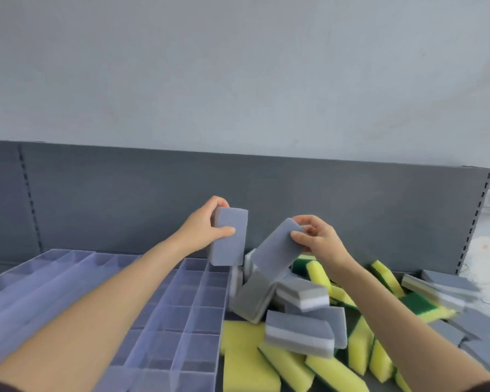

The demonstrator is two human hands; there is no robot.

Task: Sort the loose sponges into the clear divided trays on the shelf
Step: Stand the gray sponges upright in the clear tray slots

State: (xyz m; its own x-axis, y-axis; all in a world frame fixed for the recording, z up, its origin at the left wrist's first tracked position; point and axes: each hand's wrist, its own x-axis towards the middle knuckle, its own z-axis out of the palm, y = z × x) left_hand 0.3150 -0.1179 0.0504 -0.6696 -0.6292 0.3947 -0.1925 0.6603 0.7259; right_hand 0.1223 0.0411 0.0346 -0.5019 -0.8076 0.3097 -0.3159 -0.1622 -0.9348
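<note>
Watching for slips | clear trays (pixel 193 315) near left | loose pile (pixel 294 335) right, could slump if you bump it | left hand (pixel 203 227) grips grey sponge (pixel 229 239) over far tray corner | right hand (pixel 320 236) pinches second sponge (pixel 277 247) above pile; end-pinch may drop it

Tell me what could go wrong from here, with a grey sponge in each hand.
The left hand pinches its grey sponge only near the top end, so it may slip and land across the clear tray dividers rather than in a compartment. The tilted sponge in the right hand hangs low over the loose pile, where grey sponges lean on each other; swinging it leftward could topple them against the tray.
</note>
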